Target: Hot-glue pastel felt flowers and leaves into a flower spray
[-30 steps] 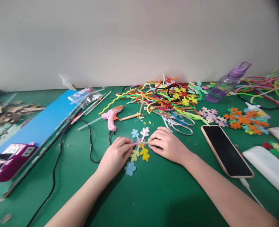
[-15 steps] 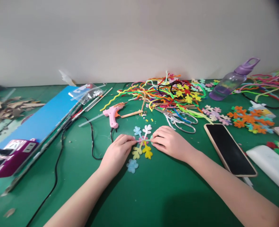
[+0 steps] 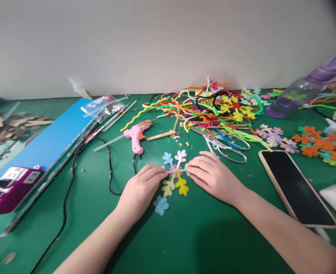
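Note:
Between my hands lies a pipe-cleaner snowflake [image 3: 182, 185] with blue, white, pale yellow and bright yellow arms radiating from a pink centre. The fingers of my left hand [image 3: 141, 186] are pinched on its left arm, a pinkish one. On the opposite side, my right hand [image 3: 213, 176] pinches the pale green arm, its fingertips partly covering that end. A separate light-blue fuzzy flower [image 3: 161, 205] rests on the green table just below the snowflake, close to my left hand.
A pink glue gun [image 3: 136, 135] lies beyond my left hand, its black cord trailing nearby. Scissors [image 3: 227, 146] and a heap of pipe cleaners [image 3: 196, 106] are behind. To the right are a phone [image 3: 297, 186], an orange snowflake [image 3: 322, 142] and a bottle [image 3: 296, 93]. A purple power strip [image 3: 16, 186] sits left.
The view has shifted slightly, so things on the right sit farther right in the picture. Both hands keep their pinch on the snowflake's two side arms.

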The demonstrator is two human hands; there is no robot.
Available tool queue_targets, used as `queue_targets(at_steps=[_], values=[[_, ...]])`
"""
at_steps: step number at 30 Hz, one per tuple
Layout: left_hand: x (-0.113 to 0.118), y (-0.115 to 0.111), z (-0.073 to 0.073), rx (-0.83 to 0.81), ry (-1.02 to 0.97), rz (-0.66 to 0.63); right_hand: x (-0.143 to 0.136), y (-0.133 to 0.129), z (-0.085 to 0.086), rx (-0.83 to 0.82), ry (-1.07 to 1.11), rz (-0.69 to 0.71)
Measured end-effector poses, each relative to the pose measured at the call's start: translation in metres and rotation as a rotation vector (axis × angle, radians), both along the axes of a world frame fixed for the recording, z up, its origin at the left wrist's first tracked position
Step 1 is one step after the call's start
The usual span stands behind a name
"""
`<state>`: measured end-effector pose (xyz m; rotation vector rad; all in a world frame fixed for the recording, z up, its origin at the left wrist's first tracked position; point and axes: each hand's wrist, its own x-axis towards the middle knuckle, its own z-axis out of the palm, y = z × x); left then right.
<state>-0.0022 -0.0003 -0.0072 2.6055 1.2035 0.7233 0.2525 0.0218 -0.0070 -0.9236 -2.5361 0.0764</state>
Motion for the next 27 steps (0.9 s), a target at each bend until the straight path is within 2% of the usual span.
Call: queue_targets(at_steps=[8,27], values=[[0.0034,0.0008,0.0034,0.0,0.0,0.037,0.0024,-0.0007,-0.0005,-0.004,0.014,-0.003],[0.0035,0.002,-0.002,-0.039,0.004,0.005,-0.0009,-0.0005,-0.0021,0.015,0.007,-0.043]])
